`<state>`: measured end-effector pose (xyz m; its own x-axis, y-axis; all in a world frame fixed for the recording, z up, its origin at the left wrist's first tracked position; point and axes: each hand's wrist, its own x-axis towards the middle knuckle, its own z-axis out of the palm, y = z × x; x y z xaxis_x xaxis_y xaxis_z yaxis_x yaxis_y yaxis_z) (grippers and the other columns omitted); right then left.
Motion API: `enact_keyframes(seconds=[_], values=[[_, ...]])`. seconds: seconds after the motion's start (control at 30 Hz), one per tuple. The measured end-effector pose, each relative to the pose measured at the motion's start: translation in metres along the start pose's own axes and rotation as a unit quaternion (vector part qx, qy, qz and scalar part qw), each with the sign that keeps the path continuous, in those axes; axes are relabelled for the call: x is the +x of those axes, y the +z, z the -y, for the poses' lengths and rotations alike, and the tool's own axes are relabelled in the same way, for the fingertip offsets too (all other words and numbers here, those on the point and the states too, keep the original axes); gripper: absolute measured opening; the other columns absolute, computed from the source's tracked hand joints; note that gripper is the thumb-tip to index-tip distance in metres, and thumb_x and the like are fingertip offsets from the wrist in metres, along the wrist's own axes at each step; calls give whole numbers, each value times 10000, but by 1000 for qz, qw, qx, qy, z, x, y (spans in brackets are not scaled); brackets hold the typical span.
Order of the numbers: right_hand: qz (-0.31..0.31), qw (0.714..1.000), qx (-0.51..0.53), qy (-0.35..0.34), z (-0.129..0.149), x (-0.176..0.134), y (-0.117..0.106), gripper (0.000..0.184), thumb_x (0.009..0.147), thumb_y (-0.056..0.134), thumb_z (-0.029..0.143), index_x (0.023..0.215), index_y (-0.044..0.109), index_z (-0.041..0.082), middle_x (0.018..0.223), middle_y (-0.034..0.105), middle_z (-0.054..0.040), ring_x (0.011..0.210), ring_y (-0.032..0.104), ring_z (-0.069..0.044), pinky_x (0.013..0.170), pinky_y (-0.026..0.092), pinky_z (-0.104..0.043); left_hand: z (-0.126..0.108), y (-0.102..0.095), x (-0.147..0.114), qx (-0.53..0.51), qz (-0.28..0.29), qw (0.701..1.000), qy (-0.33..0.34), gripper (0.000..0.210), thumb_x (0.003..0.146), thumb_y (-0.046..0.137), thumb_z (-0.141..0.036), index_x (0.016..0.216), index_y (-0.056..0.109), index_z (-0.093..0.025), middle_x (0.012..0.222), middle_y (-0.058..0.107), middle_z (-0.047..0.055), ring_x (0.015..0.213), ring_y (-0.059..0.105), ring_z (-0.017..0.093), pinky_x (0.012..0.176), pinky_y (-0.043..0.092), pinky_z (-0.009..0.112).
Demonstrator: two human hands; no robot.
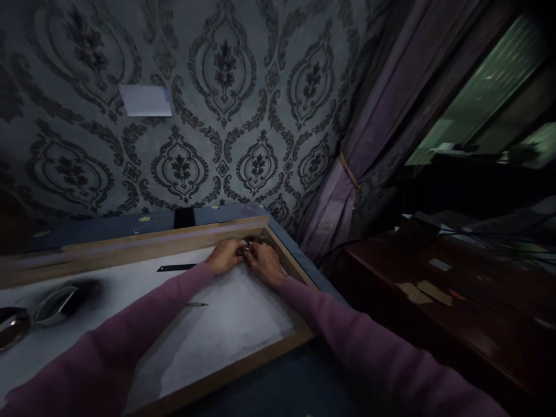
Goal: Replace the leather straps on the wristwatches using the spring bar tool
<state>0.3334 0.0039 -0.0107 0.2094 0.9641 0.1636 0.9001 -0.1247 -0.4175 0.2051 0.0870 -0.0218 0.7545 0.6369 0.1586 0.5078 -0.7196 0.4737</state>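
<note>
Both hands meet near the far right corner of a shallow wooden-framed tray [278, 347] with a white bottom. My left hand [225, 256] is closed, its fingertips pinched against a small dark, shiny thing [247, 249]. From the other side my right hand [266, 263] grips the same thing; the fingers cover most of it, so its kind does not show. Left of the hands lies a flat black strip [174, 268] with a hole at its end. A thin metal rod [198, 304] pokes out from beneath my left forearm.
At the tray's left stand a shiny copper-coloured round thing [14, 327] and a grey rimmed ring [58, 304], both blurred. Patterned wall and a tied purple curtain [343, 191] rise behind. To the right, a dark red table [478, 341] carries small cards.
</note>
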Motion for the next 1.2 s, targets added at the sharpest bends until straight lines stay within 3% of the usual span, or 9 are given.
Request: enact_keyframes(seconds=[0.5,0.87,1.2], values=[[-16,994,104,-7,-15,13,6,235,836,557,269,695,683,130,638,661,-34,620,571,-148,506,282,-221,-5,-4,2,-12,6,1000,-13,135,751,632,-208,870,685,-176,755,674,20,742,616,197,653,430,251],[2,994,112,-13,-9,9,1,246,844,562,269,677,685,136,591,635,-24,578,555,-138,506,287,-221,-1,-4,-1,-21,8,1000,7,214,747,593,-206,950,657,-183,827,672,29,803,612,217,701,448,278],[-12,996,87,-33,-7,7,1,153,822,587,231,768,705,150,691,680,-38,634,572,-153,552,308,-231,10,1,-2,-29,-15,999,38,305,709,614,-193,1013,629,-176,923,611,45,887,580,220,788,465,315]])
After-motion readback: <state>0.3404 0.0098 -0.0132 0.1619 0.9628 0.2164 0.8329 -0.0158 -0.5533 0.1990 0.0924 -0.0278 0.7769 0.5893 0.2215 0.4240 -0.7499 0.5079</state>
